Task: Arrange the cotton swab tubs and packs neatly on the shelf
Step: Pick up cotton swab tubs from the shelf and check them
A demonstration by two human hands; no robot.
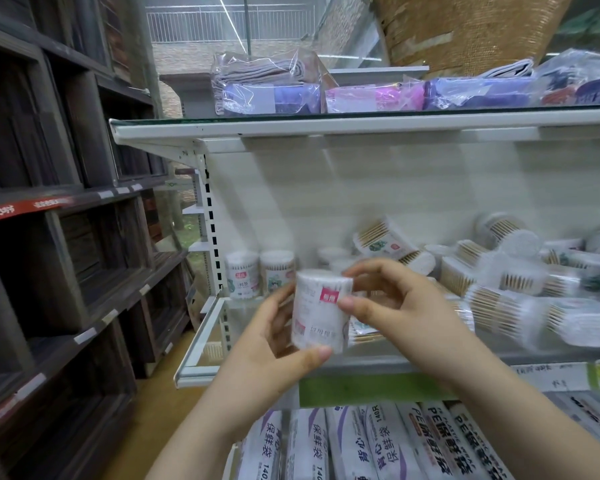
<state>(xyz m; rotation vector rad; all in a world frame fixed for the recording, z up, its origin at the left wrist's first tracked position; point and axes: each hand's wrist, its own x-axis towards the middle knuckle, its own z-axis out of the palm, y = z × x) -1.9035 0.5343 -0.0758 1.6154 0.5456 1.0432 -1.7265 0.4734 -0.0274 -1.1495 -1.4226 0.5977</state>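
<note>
A round cotton swab tub (321, 310) with a white label and a pink patch is held upright in front of the middle shelf (378, 363). My left hand (274, 351) grips it from below and the left side. My right hand (392, 303) pinches its upper right edge. Two tubs (260, 278) stand upright at the shelf's left end. A jumbled pile of tubs and packs (499, 282) lies on its sides across the right part of the shelf, blurred.
The shelf above (361, 128) carries bagged folded cloths. Rolls of plastic food bags (378, 441) fill the shelf below. Dark wooden shelving (66, 237) stands at the left across a narrow aisle. A white perforated upright (211, 230) marks the shelf's left end.
</note>
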